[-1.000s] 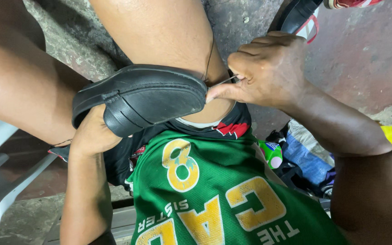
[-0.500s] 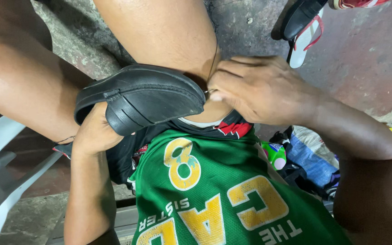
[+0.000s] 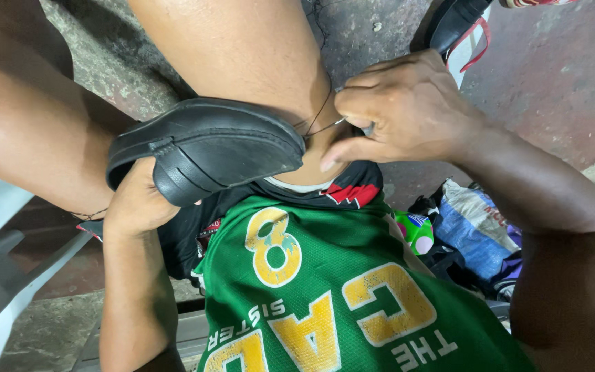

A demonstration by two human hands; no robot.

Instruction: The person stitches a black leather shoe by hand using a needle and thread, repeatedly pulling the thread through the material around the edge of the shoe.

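Right hand [image 3: 408,110] shifted; rough concrete floor [image 3: 552,83] beneath.

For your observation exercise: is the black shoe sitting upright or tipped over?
Tipped. The black shoe lies on its side on the lap, with its sole edge facing the camera and the left hand under it.

A crumpled blue-and-white bag [image 3: 475,234] lies on the floor at right — beside a small green packet [image 3: 414,231].
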